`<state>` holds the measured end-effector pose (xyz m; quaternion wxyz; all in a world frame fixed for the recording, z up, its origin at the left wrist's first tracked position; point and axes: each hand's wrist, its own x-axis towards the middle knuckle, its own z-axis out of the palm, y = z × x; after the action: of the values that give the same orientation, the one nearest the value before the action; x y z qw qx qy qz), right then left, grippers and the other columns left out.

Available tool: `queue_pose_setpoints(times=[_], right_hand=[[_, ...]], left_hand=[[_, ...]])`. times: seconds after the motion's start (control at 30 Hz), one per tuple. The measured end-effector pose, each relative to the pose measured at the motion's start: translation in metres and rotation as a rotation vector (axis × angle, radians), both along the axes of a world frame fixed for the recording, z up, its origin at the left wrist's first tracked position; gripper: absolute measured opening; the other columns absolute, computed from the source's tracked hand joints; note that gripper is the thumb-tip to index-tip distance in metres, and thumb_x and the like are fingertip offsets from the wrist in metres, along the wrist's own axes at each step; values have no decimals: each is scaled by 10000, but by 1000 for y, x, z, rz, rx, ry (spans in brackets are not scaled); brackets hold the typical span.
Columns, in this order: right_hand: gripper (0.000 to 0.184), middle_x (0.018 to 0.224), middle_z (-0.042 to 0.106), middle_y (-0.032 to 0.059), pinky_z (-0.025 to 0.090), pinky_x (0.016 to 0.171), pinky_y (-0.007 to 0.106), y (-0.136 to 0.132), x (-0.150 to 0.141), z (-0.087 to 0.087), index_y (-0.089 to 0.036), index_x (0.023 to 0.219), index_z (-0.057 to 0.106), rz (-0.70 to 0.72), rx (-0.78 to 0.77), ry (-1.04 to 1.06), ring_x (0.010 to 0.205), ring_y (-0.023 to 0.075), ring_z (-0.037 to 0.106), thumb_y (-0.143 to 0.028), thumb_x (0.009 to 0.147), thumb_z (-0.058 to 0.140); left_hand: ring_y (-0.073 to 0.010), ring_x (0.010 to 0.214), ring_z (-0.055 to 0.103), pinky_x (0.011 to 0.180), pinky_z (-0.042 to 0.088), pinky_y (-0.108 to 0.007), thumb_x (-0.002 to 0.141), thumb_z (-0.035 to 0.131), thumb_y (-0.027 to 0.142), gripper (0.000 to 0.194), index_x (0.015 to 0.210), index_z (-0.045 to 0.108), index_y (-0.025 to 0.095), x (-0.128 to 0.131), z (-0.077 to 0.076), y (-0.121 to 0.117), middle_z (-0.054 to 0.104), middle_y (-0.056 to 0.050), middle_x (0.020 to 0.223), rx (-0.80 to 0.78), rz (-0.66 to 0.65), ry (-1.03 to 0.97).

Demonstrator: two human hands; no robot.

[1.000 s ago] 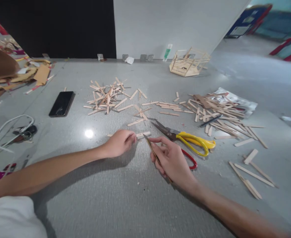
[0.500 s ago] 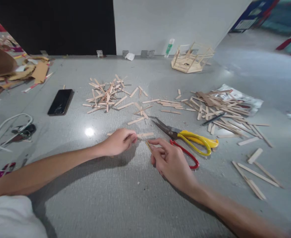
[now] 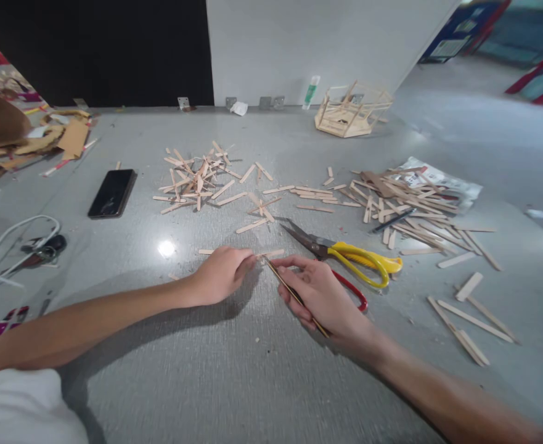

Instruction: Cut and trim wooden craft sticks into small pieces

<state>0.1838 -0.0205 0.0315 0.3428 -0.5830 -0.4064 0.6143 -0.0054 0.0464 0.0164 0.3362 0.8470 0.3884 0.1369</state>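
In the head view my left hand (image 3: 227, 274) is closed in a pinch, its fingertips at a thin pale wooden stick (image 3: 273, 253). Most of what it grips is hidden by the fingers. A pale stick end (image 3: 205, 251) also shows left of that hand. My right hand (image 3: 315, 293) is closed around a dark pencil (image 3: 294, 295) with yellowish edges. The pencil slants up and left, its tip close to the left fingertips. Just right of the right hand lie scissors with yellow handles (image 3: 363, 262), blades pointing up and left, and a red-handled tool (image 3: 355, 290), partly hidden by the hand.
A loose pile of wooden sticks (image 3: 200, 176) lies centre-left, a bigger pile (image 3: 414, 206) on the right. A phone (image 3: 113, 193) and cables (image 3: 19, 219) are at left. At the back stand a glue stick (image 3: 310, 92) and a stick-built frame (image 3: 345, 126).
My right hand has changed its hold, so the pencil's shaft now shows along the palm with its tip nearer the left fingertips. The left hand stays nearly in place. The view has shifted slightly.
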Motion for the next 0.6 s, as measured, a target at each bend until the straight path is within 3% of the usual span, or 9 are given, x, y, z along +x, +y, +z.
queue_pose_setpoints(times=[0.2, 0.6], right_hand=[[309, 515, 554, -80, 276, 240, 159, -1, 0, -5, -211, 1034, 598, 46, 85, -194, 282, 66, 397, -485, 895, 564], [340, 504, 528, -85, 278, 230, 169, -3, -3, -2, -191, 1088, 615, 30, 23, -180, 280, 71, 381, -458, 889, 548]], left_hand=[[-102, 551, 318, 568, 247, -263, 1004, 330, 294, 364, 670, 420, 179, 0, 1, 0, 411, 38, 585, 9, -15, -2], [-110, 525, 391, 568, 282, -265, 1020, 316, 316, 391, 704, 497, 172, 1, 1, -2, 477, 21, 572, 21, -2, 34]])
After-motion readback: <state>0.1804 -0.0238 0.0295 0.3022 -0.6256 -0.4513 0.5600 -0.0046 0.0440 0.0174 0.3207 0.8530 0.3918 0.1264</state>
